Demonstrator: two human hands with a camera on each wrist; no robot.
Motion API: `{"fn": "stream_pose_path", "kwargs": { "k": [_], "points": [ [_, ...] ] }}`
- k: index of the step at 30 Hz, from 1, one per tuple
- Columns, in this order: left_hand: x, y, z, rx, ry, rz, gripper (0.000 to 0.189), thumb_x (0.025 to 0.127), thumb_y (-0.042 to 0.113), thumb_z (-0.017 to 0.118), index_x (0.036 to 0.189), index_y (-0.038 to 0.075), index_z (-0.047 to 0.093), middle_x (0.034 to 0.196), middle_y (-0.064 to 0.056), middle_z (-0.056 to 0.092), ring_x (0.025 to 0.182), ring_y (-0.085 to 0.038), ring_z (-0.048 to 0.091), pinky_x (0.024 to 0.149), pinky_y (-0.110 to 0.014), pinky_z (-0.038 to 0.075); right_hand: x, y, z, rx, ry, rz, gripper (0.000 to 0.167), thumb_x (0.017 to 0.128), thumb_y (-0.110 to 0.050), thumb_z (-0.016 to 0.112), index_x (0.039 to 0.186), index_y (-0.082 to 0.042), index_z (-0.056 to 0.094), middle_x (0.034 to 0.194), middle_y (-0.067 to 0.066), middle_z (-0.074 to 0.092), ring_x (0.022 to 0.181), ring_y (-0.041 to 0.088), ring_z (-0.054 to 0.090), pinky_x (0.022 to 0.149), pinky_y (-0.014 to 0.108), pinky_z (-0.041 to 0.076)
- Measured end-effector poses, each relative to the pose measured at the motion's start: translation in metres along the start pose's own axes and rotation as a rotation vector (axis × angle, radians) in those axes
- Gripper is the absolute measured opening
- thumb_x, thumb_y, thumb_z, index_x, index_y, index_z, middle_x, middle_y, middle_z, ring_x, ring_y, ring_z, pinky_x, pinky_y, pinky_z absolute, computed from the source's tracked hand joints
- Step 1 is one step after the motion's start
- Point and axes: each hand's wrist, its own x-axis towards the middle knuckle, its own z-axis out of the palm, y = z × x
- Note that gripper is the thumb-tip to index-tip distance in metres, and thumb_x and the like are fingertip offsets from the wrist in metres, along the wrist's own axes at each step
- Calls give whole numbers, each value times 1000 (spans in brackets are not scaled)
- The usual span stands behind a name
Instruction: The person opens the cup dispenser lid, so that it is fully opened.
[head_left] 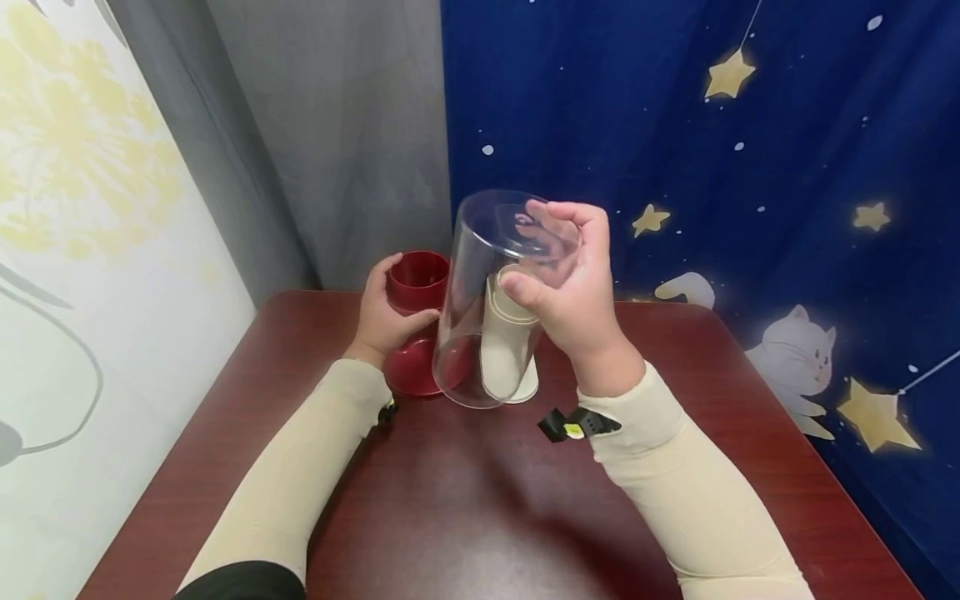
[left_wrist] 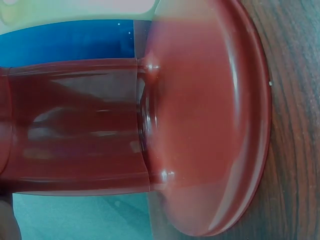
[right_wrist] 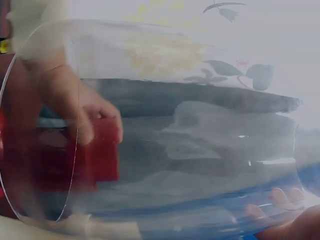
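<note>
My left hand [head_left: 382, 321] grips a red plastic stand by its cup-shaped top [head_left: 418, 287], thumb across the near side. Below, its wide round base [left_wrist: 200, 120] sits on the table. In my right hand [head_left: 581, 292] is a large clear plastic cylinder [head_left: 468, 292], held near its upper end, thumb on the near side. The cylinder leans above the table, its lower rim in front of the red base. Through its wall shows a cream-coloured upright object [head_left: 504, 350] with a flat base; its kind is unclear. The right wrist view looks through the clear wall [right_wrist: 200, 150].
A dark red wooden table [head_left: 465, 517] lies under everything. Behind it hang a grey curtain [head_left: 345, 150] and a blue curtain [head_left: 600, 108] with stars and a cat. A white panel with yellow flowers [head_left: 90, 208] stands along the left.
</note>
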Motion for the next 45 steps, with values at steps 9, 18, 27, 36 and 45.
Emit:
{"fn": "stream_pose_path", "kwargs": {
  "k": [9,18,27,36,45],
  "points": [
    [-1,-2,0,-10,6,9,99,73,26,95,157,20,42,156,-9,48,138,-29,50,105,-57,55,-26,12,-34,-15,28,10,96,64,-56,98,132,-17,44,151,26,49,136,34,57,99,32,59],
    [-2,-1,-2,-18,9,-16,98,74,28,95,156,23,42,157,-6,47,139,-28,48,103,-58,55,-41,25,-58,-45,57,17,95,66,-38,103,136,-12,44,152,23,47,135,42,53,99,29,58],
    [0,-4,0,-35,8,4,96,74,26,95,156,23,43,156,-6,48,139,-28,48,104,-58,55,-53,45,-78,-90,92,32,83,69,23,77,137,-6,40,154,22,42,129,44,57,89,35,63],
    [2,-2,2,-22,11,7,97,74,27,95,156,24,43,156,-5,48,139,-27,48,103,-58,56,-58,61,-96,-114,147,30,84,68,28,76,136,-3,39,150,19,41,119,39,66,88,34,63],
    [2,-3,3,-37,8,4,96,74,25,94,156,23,43,156,-6,47,139,-28,48,104,-58,55,-58,81,-115,-169,280,1,83,69,28,79,136,2,37,140,16,51,108,22,73,85,30,63]
  ]
}}
